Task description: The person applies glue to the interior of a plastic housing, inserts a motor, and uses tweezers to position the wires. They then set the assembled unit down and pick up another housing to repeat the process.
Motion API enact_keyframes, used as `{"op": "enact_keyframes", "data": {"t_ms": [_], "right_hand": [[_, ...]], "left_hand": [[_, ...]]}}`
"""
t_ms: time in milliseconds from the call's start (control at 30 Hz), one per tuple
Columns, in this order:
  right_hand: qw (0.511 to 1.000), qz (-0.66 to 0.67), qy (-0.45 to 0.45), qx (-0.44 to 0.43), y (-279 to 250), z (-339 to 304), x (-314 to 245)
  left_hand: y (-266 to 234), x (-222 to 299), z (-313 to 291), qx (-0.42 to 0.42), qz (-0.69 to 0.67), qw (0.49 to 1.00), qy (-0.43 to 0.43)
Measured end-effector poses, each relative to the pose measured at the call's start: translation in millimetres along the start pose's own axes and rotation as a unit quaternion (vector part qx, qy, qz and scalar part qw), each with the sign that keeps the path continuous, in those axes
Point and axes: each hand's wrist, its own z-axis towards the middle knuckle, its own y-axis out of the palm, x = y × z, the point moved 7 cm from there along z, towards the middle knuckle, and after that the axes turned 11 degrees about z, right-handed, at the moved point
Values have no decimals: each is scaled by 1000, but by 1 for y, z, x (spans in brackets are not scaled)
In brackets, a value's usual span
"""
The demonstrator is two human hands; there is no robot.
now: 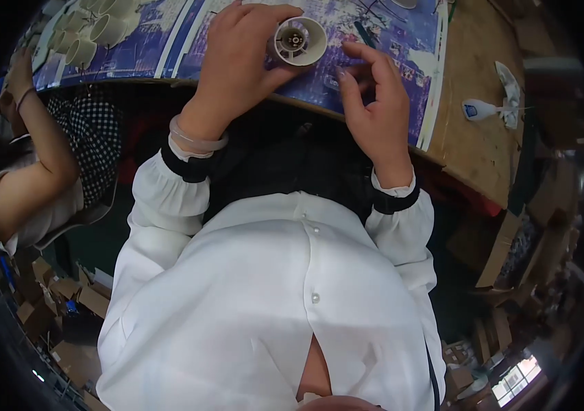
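My left hand [234, 65] is wrapped round the side of a white round cup-shaped housing [317, 42], its thumb below and fingers above. The housing's open end faces up, and inside sits a round socket-like insert with small metal contacts. To the right of it, apart from the housing, my right hand [382, 99] hovers over the table edge. Its thumb and forefinger are curved and spread, with nothing visible between them; the other fingers are partly hidden.
The worktable [408, 75] has a worn blue-and-white printed cover. A slim dark tool [364, 33] lies beyond my right hand. Several white cups [108, 30] stand far left, near a co-worker's arm [52, 147]. On the right lie a white squeeze bottle [478, 109] and a crumpled white wrapper [508, 79].
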Motion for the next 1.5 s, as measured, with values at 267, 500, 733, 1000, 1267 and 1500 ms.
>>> {"op": "enact_keyframes", "data": {"t_ms": [267, 500, 733, 1000, 1267, 1500], "right_hand": [[999, -14, -30, 3, 9, 4, -24], [1000, 26, -5, 8, 13, -7, -8], [1000, 16, -6, -23, 30, -6, -8], [997, 49, 41, -43, 43, 9, -4], [993, 53, 13, -102, 53, 9, -14], [994, 51, 39, -84, 34, 14, 13]], "left_hand": [[13, -24, -34, 126, -64, 990, 26], [32, -29, -48, 115, -50, 989, -72], [10, -25, -47, 124, -78, 988, -46], [24, -37, -47, 134, -105, 982, -85], [12, -22, -63, 143, -174, 968, -107], [12, -45, -63, 89, -115, 986, -84]]}}
